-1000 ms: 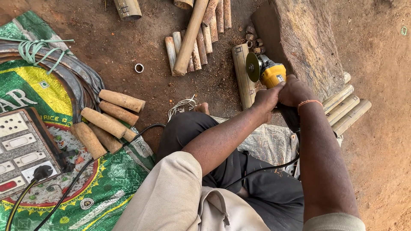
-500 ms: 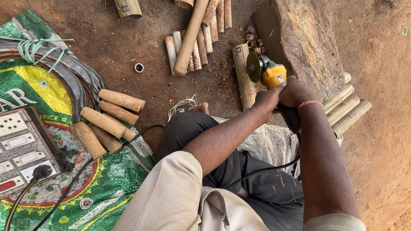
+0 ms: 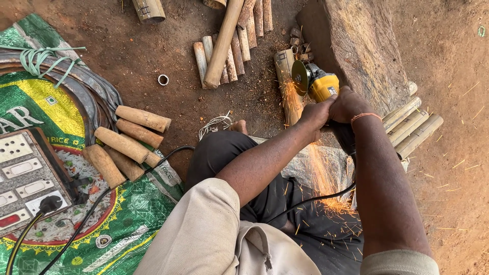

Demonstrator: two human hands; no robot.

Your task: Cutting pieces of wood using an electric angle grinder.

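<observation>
Both the left hand and right hand have fingers wrapped tight around the yellow grinder, its disc biting the bamboo piece on the dirt, so sparks showering the trousers could scorch cloth or the cord.

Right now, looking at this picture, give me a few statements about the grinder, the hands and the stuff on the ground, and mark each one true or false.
1. Both hands, left hand and right hand, grip the yellow grinder. True.
2. Sparks fly from the disc. True.
3. The disc cuts the big log. False: it meets a bamboo piece beside the log.
4. The switchboard lies on bare dirt. False: it lies on a green sack.
5. The right wrist is bare. False: it wears a band.
</observation>
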